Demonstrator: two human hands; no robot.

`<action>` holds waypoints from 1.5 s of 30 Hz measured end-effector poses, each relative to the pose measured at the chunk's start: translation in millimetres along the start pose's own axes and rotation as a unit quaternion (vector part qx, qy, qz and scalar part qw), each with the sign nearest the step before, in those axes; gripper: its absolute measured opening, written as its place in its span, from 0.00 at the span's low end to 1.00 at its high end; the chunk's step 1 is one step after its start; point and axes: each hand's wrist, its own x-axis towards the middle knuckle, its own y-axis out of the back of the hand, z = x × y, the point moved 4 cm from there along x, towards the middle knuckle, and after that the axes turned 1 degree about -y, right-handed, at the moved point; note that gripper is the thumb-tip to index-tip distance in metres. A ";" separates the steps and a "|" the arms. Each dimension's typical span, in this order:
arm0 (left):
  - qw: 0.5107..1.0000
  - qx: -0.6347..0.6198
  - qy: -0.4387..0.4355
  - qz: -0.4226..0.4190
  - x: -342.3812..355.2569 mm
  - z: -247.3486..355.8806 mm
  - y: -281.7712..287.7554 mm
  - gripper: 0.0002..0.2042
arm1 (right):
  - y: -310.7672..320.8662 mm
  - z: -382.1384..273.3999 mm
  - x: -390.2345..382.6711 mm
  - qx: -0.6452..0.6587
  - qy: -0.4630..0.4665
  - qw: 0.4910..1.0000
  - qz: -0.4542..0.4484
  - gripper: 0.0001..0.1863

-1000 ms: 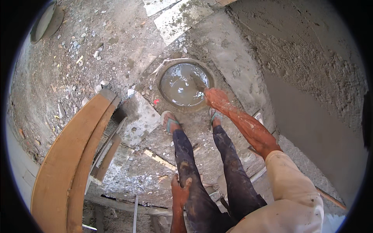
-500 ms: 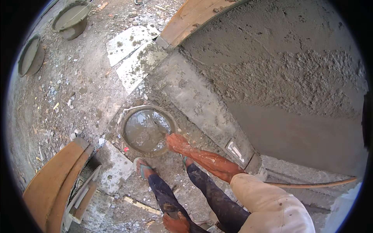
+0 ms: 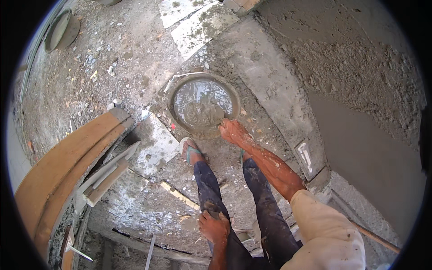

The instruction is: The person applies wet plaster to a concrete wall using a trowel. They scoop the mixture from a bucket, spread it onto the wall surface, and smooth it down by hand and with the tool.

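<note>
A round tub (image 3: 170,105) of wet grey mortar (image 3: 198,112) stands on the ground ahead of my feet. My right hand (image 3: 233,131) is closed at the tub's near right rim. Whatever its fingers grip dips toward the mortar and is too hidden to name. Wet mortar is heaped in the middle of the tub, with shiny water around it. Low in front of me, my left hand (image 3: 213,228) lies against my left leg. Its fingers curl round a small dark grey piece (image 3: 210,208), whose kind I cannot make out.
Wet mortar (image 3: 360,130) covers a large surface on the right, partly rough and partly smooth, behind a concrete ledge (image 3: 270,67). Curved wooden boards (image 3: 72,171) stand at the left. Another tub (image 3: 60,31) sits far left. Splattered white sheets (image 3: 202,29) and rubble lie about.
My view has shifted, so the tub appears farther right and higher. My right hand stays at the rim while the mortar is heaped more in the middle. My left hand still rests against my leg.
</note>
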 end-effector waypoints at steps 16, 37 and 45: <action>0.999 0.046 -0.003 0.019 -8.2 17.6 -18.6 0.31 | 14.6 8.2 -21.5 0.044 0.083 0.994 0.054 0.20; 0.994 0.101 0.002 0.050 -15.9 40.3 -5.3 0.29 | 281.8 154.1 -90.6 0.248 -0.075 0.864 0.432 0.24; 0.995 0.095 -0.012 0.012 -6.9 54.4 6.9 0.29 | 107.4 97.8 -118.9 0.062 -0.009 0.985 0.158 0.26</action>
